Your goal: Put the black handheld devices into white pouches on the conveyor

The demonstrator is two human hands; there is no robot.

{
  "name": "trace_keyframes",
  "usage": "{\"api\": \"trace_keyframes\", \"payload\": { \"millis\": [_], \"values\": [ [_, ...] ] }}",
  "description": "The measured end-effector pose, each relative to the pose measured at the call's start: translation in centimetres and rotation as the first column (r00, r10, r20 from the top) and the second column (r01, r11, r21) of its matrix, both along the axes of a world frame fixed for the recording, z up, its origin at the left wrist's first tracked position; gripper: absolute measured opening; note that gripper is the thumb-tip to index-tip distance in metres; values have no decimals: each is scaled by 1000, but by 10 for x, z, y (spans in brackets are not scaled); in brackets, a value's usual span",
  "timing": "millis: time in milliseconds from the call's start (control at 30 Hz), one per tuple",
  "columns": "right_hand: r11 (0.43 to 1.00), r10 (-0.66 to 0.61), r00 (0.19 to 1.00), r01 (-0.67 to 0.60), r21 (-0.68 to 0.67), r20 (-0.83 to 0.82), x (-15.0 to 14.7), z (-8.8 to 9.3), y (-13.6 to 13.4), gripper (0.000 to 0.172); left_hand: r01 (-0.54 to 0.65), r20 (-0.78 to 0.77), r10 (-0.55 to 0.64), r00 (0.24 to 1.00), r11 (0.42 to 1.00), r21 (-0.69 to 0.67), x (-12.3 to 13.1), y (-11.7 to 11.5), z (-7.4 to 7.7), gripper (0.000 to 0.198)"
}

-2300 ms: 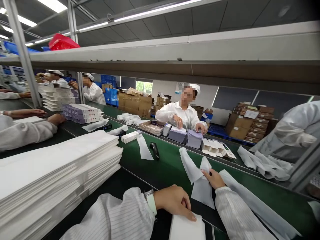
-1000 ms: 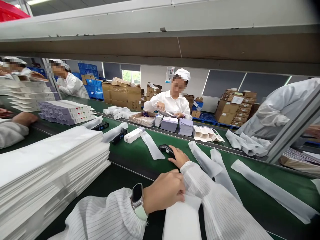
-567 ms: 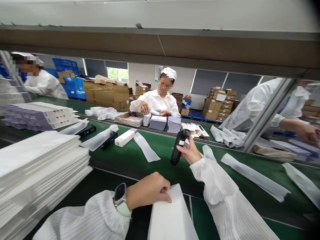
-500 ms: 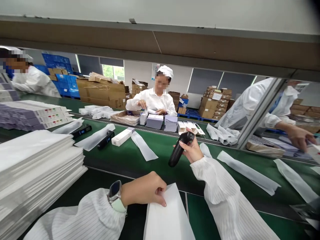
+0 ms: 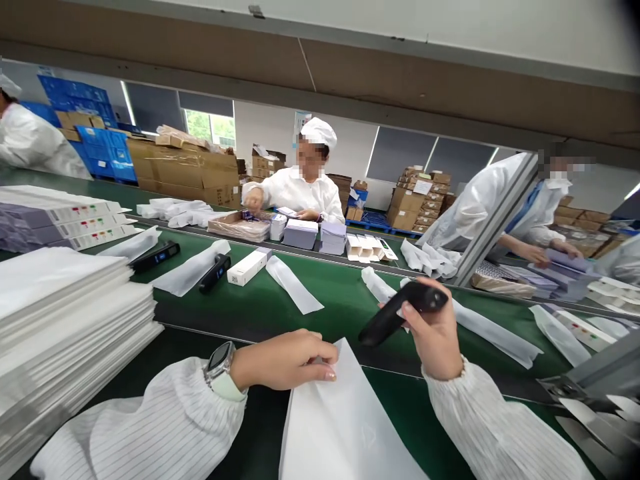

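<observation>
My right hand (image 5: 437,327) grips a black handheld device (image 5: 393,319), oblong with rounded ends, tilted above the green belt. Its fingers wrap round the upper end. My left hand (image 5: 295,360), with a watch on the wrist, pinches the upper corner of a white translucent plastic bag (image 5: 345,427). That bag lies in front of me, apparently on top of others. On the belt (image 5: 335,333) beyond are a white box (image 5: 249,267) and two black devices with small lit screens, one nearer (image 5: 215,272) and one farther left (image 5: 156,255).
A tall stack of white bags (image 5: 75,333) stands at my left, with purple-and-white boxes (image 5: 65,220) behind it. Several loose white bags (image 5: 295,283) lie along the belt. Co-workers work opposite (image 5: 300,193) and at right (image 5: 480,207), by a slanting metal post (image 5: 493,220).
My right hand has moved right and nearer with the black device, which now lies flatter. My left hand keeps its pinch on the bag corner. The view has turned slightly right.
</observation>
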State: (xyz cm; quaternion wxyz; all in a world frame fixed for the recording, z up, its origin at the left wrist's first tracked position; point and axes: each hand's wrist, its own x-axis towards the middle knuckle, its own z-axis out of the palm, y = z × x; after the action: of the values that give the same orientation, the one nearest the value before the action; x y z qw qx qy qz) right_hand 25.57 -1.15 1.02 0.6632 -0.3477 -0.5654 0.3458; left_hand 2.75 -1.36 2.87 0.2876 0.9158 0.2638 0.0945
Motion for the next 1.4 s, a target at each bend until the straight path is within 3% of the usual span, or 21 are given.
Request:
{"api": "trace_keyframes", "payload": {
  "millis": [100,200,367,467,600,733,867,933,1000,1067,1133,1200,1267,1333,1400],
  "values": [
    [997,63,989,-69,-39,-136,-23,32,8,46,-26,2,26,1000,999,-28,5,-4,6,23],
    [994,104,977,-108,-13,-185,-38,47,15,47,-102,23,103,994,994,-35,8,-8,9,22],
    [971,238,955,-236,32,-177,-45,49,22,42,-123,42,130,991,983,-137,8,-13,14,24],
    [941,338,928,-338,27,-155,-44,49,25,41,-112,82,117,990,991,-72,10,-15,20,22],
    [930,359,927,-365,-36,-111,-41,49,27,41,-130,75,134,988,990,-54,11,-17,27,21],
    [922,382,923,-383,-45,-33,-43,44,29,28,-198,115,201,973,980,-35,13,-18,32,21],
    [919,393,914,-387,-80,96,-47,35,32,18,-293,288,298,910,954,-62,18,-15,34,22],
    [914,405,893,-391,-104,199,-46,33,33,20,-368,387,379,840,924,-106,21,-12,34,24],
    [864,503,822,-477,-160,268,-43,34,33,34,-413,468,432,771,899,-148,22,-9,35,24],
    [759,650,726,-606,-238,226,-41,34,31,50,-413,524,452,722,889,-197,23,-8,38,23],
    [670,730,682,-696,-258,54,-44,28,26,58,-395,578,457,676,887,-239,24,-8,42,21],
    [623,742,656,-751,-217,-139,-54,15,15,59,-394,634,467,617,880,-265,25,-9,46,20],
    [587,750,623,-782,-208,-224,-67,-1,4,71,-401,656,482,580,871,-284,27,-10,49,21],
    [580,747,633,-770,-266,-205,-76,-12,-1,63,-418,664,484,570,867,-273,28,-7,47,19],
    [673,644,739,-670,-313,-197,-72,-13,8,40,-471,655,488,577,854,-220,25,-3,39,18]
  ]
}}
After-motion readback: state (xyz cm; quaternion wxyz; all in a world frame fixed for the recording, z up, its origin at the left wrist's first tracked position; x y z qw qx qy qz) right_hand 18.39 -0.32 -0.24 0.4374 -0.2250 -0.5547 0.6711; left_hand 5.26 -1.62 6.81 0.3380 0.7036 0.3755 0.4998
